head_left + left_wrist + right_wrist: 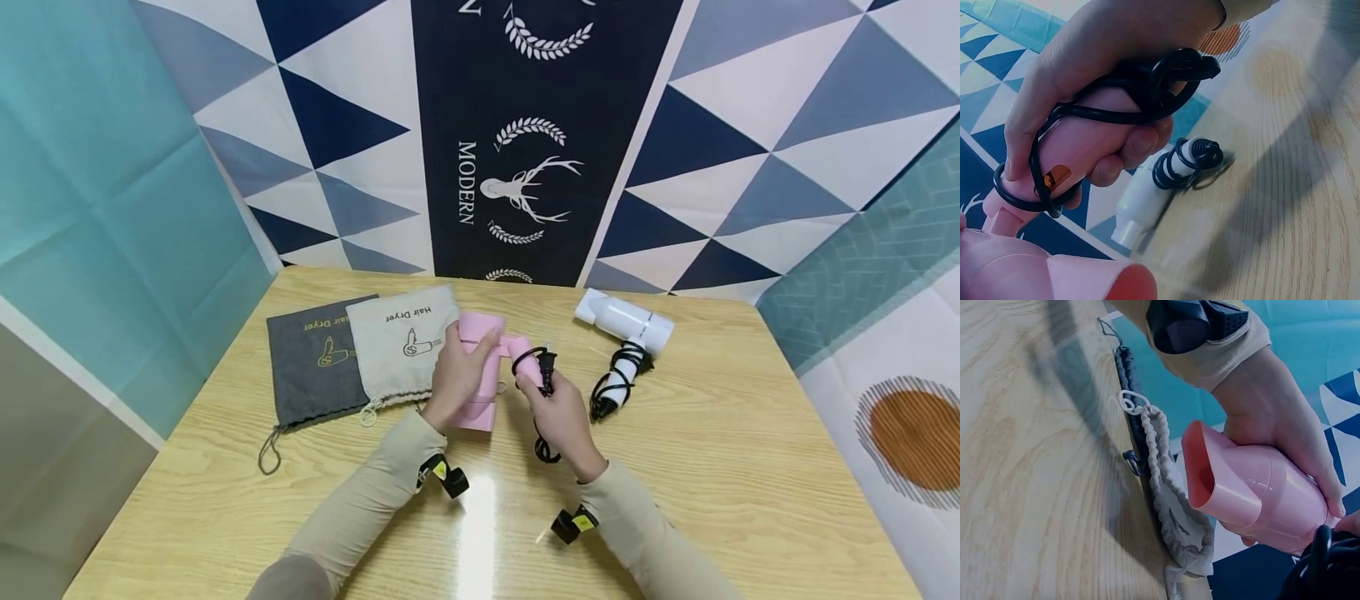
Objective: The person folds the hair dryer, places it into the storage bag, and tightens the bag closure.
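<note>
1. We count two hands. The left hand (pixel 459 372) is wrapped around the barrel of the pink hair dryer (pixel 487 387), its thumb lying across the top side.
2. The right hand (pixel 561 417) holds the same dryer's handle (pixel 529 367), together with part of the black cord (pixel 548 367) looped around it. One plug sticks up beside the fingers, and one loose loop of the cord shows below the hand.
3. We see two hair dryers in all, one pink and one white. The pink one is between our two hands, over the middle of the tabletop (pixel 720 475), just right of the bags.
4. The white hair dryer (pixel 633 321) lies on the tabletop to the right, well apart from both hands. One black cord (pixel 617 379) is wound several times around its handle.
5. Two drawstring bags lie flat on the left: one grey bag (pixel 311 371) and one white bag (pixel 397 350), which partly covers the grey one. Each bears the words "Hair Dryer" and one dryer drawing, upside down from our side.
6. We wear two small black cameras (pixel 454 482), one at each wrist.
7. Behind the tabletop hangs patterned cloth (pixel 517 190), with one full deer head on its dark strip.
</note>
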Demonstrator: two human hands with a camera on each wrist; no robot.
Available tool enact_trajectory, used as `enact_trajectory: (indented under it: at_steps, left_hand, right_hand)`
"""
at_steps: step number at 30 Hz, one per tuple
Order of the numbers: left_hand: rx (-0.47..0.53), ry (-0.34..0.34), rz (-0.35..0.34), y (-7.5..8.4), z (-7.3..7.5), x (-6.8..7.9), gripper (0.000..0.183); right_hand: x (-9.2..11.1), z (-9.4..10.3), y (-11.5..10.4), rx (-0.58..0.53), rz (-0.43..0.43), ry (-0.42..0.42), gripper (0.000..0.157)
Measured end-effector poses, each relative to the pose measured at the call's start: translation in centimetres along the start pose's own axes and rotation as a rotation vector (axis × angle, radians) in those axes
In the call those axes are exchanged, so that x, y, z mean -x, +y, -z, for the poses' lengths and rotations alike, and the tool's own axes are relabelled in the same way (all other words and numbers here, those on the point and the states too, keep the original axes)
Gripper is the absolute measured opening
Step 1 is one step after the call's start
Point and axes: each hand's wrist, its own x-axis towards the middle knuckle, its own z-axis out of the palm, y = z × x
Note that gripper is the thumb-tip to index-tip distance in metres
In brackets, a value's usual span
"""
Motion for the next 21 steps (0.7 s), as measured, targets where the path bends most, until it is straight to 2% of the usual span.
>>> enact_trajectory:
  at_steps: [10, 14, 17, 21]
  left_hand:
    - [0.011, -0.014, 0.01, 0.2, 0.2, 0.3, 0.085]
    - [0.002, 0.003, 0.028, 0.1, 0.2, 0.5, 0.085]
    - [0.077, 0.035, 0.031, 0.3, -0.3, 0.7, 0.082]
    - [0.217, 0.068, 0.013, 0.9, -1.5, 1.5, 0.078]
  right_hand:
    - [0.3, -0.2, 0.2, 0.003, -0.011, -0.01, 0.035]
    - [0.6, -0.6, 0.1, -0.017, -0.022, 0.0, 0.032]
    - [0.7, -1.2, -0.1, -0.065, 0.002, 0.063, 0.029]
    - [1.1, -2.3, -0.6, -0.13, 0.083, 0.228, 0.025]
